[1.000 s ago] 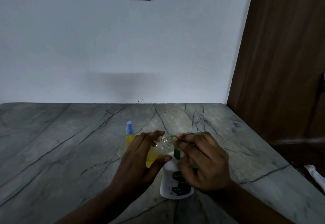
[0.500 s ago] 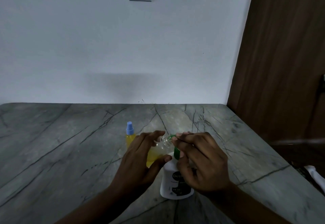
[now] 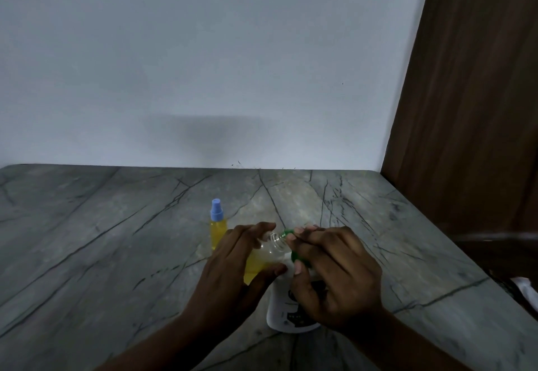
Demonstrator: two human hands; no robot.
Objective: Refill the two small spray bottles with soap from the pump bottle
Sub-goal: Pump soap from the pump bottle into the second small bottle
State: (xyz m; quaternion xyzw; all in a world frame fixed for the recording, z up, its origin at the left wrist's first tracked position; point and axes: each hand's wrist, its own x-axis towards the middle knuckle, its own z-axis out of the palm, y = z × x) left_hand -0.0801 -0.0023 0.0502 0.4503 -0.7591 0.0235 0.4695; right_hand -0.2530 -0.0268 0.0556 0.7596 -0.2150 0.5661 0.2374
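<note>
Gripping the uncapped spray bottle [image 3: 273, 246] in the curled fingers [image 3: 256, 229] of the left hand [image 3: 233, 268], just below the frame's centre, hold its open neck tilted right at the green nozzle [image 3: 288, 233] of the white pump bottle [image 3: 279, 312] standing on the bench [image 3: 87, 239]. Press the pump head slowly with the right hand [image 3: 337, 271], curled over and gripping it, to avoid spilling past the narrow mouth. Leave alone the blue-capped spray bottle [image 3: 217, 229], upright just upper left of the hands.
</note>
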